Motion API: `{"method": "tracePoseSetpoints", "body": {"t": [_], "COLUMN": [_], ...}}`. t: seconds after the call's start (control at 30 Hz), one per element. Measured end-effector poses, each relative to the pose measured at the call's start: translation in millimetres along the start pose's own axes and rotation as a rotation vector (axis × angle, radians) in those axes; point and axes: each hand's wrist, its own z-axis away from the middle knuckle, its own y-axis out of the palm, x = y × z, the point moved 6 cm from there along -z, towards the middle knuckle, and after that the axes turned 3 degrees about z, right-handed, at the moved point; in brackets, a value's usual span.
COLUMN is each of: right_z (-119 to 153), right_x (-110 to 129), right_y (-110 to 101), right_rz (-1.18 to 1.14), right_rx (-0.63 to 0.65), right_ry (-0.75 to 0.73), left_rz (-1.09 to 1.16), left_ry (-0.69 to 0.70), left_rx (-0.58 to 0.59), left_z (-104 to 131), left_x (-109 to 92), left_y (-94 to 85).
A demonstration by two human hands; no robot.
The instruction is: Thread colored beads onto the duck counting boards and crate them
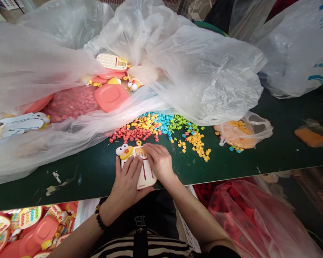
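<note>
A cream toy board [140, 185] with dark slots, a small window and a yellow loop lies at the table's front edge. A bulging-eyed duck head sits at its upper left corner. My left hand [126, 182] is laid over the board's left side and grips it, fingers across the face and thumb along the bottom edge. At the board's upper right, my right hand [160, 162] has its fingers drawn together beside the window. Whatever those fingertips hold, if anything, is hidden. Just beyond the board spread loose red pieces [131, 134], yellow pieces [200, 145], blue pieces [163, 122] and green pieces [179, 122].
A large clear plastic bag [204, 75] covers the back of the green table [247, 161], with toy parts inside its opening. A small bag [242, 134] of yellow pieces lies right. Below left are finished-looking toys [29, 218]; below right, a bag of red parts [244, 215].
</note>
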Motion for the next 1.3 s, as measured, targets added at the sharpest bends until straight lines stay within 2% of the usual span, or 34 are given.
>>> {"method": "tracePoseSetpoints", "body": {"t": [0.3,0.5,0.63,0.73,0.9,1.1,1.3], "right_z": [4,6,7,8,15,37,47], "right_x": [1,4,5,5,3,9,18], "right_y": [-2,-2,1,3,5,-4,-13], "right_rz": [0.052,0.111,0.147,0.152,0.184,0.164,0.114], "right_rx": [-0.083,-0.05,0.015,0.074,0.17,0.151,0.121], "right_ry": [0.025,0.014,0.013,0.01,0.013,0.063,0.062], "left_rz": [0.16,0.244,0.243,0.154,0.043,0.058,0.052], "left_ry": [-0.066,-0.17,-0.124,-0.072,-0.082,-0.036,-0.05], "left_rx": [0.067,0.117,0.1,0.064,0.05,-0.018,-0.011], "left_z": [5,2,1,3,6,7,8], "left_x": [12,22,17,10,6,6,10], "left_y": [5.3,6.5,4.8,2.7,2.9,-1.2,-0.5]}}
